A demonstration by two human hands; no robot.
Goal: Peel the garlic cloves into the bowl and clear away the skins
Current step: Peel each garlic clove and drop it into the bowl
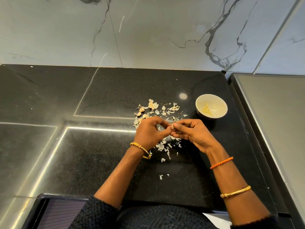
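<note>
My left hand [149,132] and my right hand [192,133] meet over the black counter, fingertips of both pinching one small pale garlic clove [172,126]. A cream bowl [222,107] with several peeled cloves [205,111] in it stands just beyond and to the right of my right hand. A few unpeeled cloves [142,111] lie beyond my left hand. Papery garlic skins [165,109] are scattered beyond the hands, and more skins [162,147] lie between and below my wrists.
The black granite counter [99,154] stretches wide to the left. A marble wall [148,33] rises behind it. A grey raised surface [272,113] borders the counter on the right, close to the bowl. The counter's front edge is at my body.
</note>
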